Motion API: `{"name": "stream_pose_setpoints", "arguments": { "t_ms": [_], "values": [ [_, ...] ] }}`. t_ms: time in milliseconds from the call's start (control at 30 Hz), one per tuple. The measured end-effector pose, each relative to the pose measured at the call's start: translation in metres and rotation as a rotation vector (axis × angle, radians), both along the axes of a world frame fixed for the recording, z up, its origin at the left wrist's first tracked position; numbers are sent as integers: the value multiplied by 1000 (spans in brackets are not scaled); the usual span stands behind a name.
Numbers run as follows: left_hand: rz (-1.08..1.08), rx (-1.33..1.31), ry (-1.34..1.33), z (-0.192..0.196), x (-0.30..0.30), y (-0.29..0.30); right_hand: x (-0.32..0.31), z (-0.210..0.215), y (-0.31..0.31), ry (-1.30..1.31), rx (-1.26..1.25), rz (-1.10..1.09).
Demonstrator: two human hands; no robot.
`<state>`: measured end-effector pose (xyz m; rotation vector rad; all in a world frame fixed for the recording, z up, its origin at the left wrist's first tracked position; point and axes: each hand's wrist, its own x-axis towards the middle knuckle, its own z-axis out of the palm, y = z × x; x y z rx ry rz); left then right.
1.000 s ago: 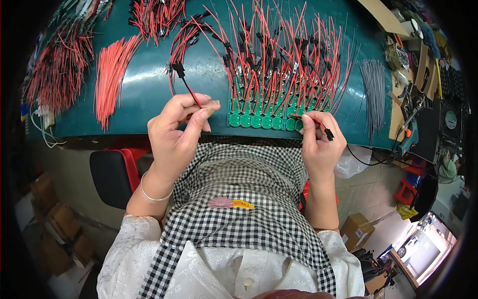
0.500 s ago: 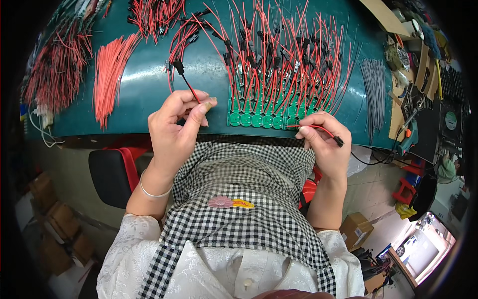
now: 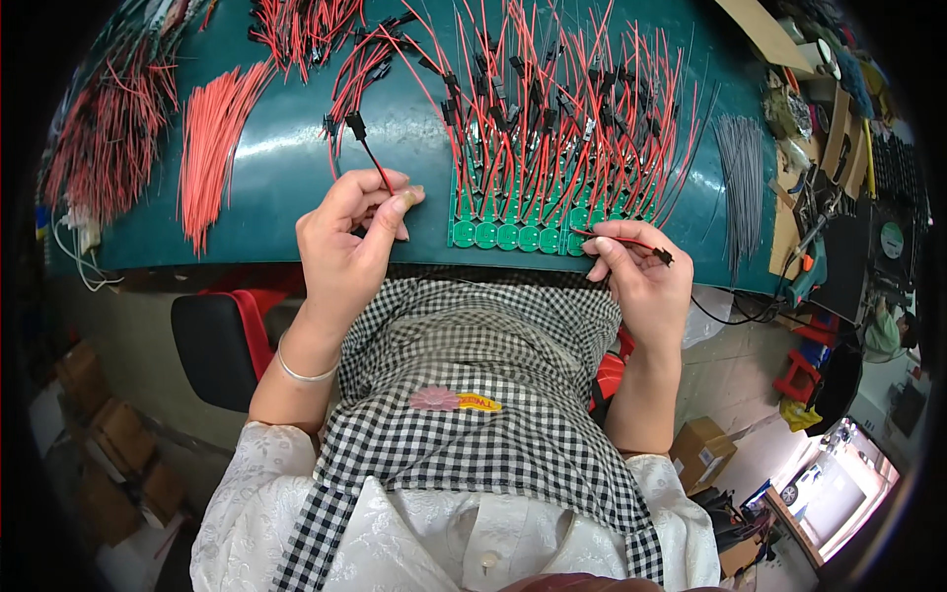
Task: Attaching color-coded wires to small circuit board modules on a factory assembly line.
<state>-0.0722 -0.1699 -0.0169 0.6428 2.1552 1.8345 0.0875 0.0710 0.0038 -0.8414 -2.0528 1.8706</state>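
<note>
Nearest is the white shirt (image 3: 414, 538), and over it a black-and-white checked apron (image 3: 473, 444) with a pink flower patch (image 3: 435, 398). Low on the right a box (image 3: 702, 454) sits on the floor; on the left is a black and red chair (image 3: 212, 347). A bracelet (image 3: 301, 373) rings the left wrist.

Both hands are raised at the counter's near edge, well apart. The right hand (image 3: 651, 281) has its grip closed, thumb against forefinger, on the right lead (image 3: 626, 238), a short red and black one. Its wire end points left, in front of the boards, and its black plug (image 3: 664, 257) pokes out past the hand's right side. The left hand (image 3: 350, 242) has its grip pinched at the fingertips on the left lead (image 3: 375, 163), which slants up and away to a black plug at its top.

Beyond lies the dark green counter (image 3: 400, 109). The green boards (image 3: 486, 235) lie between the hands and run back from them, thick with upright red and black wires and plugs. Red wires (image 3: 212, 158) lie in a sheaf to the left, grey wires (image 3: 740, 187) to the right. Farther back are a small pile of leads (image 3: 360, 84) and a larger bunch (image 3: 306, 39); a red and dark heap (image 3: 113, 148) fills the far left.
</note>
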Motion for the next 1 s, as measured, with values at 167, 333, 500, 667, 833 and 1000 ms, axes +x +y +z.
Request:
{"name": "stream_pose_setpoints", "arguments": {
  "t_ms": [167,333,500,667,833,1000],
  "values": [
    [-5,8,11,-3,0,0,1,-4,2,3,271,-1],
    [-4,-10,10,-1,0,0,-3,-4,-2,66,248,-50],
    [-8,-7,30,-2,0,0,-4,6,-1,97,84,12],
    [-9,-27,41,2,1,1,-3,-4,1,71,242,-25],
    [2,-26,35,-1,1,2,-6,-5,-4,27,308,-92],
    [-3,-32,37,0,1,1,-6,-4,-5,14,333,-74]
  ]
}}
